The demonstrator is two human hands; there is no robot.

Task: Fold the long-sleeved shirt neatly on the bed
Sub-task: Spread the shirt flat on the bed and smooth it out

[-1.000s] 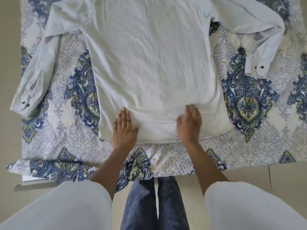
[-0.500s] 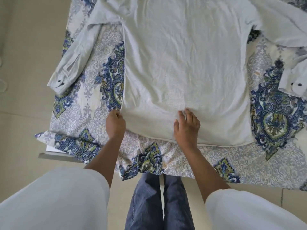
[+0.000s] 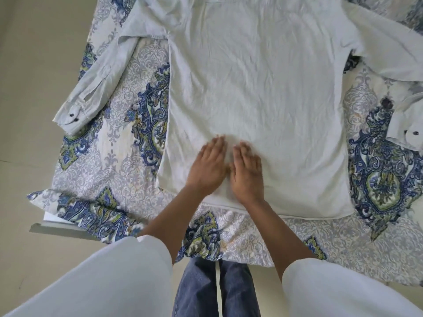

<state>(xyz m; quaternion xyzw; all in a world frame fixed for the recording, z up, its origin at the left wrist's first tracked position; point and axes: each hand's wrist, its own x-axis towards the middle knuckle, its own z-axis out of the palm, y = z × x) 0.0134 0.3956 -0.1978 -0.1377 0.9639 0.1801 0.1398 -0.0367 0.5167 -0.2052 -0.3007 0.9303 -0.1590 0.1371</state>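
A pale long-sleeved shirt [image 3: 258,88] lies spread flat on the bed, hem toward me. Its left sleeve [image 3: 96,85] angles down to a buttoned cuff near the bed's left edge. The right sleeve [image 3: 389,53] bends back, its cuff [image 3: 409,131] at the right border. My left hand [image 3: 207,168] and my right hand [image 3: 247,173] rest palm-down, side by side and nearly touching, on the lower body of the shirt just above the hem. Both hands lie flat with fingers extended and hold nothing.
The bed wears a patterned blue, green and white sheet [image 3: 114,156] that hangs over the near edge. Beige floor [image 3: 29,110] lies to the left. My jeans-clad legs [image 3: 215,291] stand against the bed's front edge.
My left hand let go of the shirt's left side edge and slid right onto the cloth. Both hands now lie flat together near the hem's middle. The view shifted slightly.
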